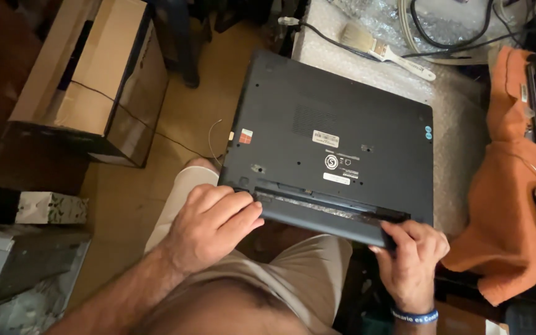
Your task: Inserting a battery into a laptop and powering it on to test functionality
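A dark grey laptop [317, 118] lies upside down, its underside with stickers facing up, partly on a bubble-wrap-covered table [454, 105] and partly over my lap. A long black battery bar [324, 217] sits along its near edge, slightly lifted from its slot. My left hand [209, 226] grips the left end of the battery. My right hand [410, 257], with a blue wristband, pinches the right end.
A paintbrush [383, 48] and cables [466, 31] lie on the table behind the laptop. An orange cloth [510, 186] with dark tools is at the right. A cardboard box [94, 74] stands on the floor at left, with a small patterned box [51, 208] nearer.
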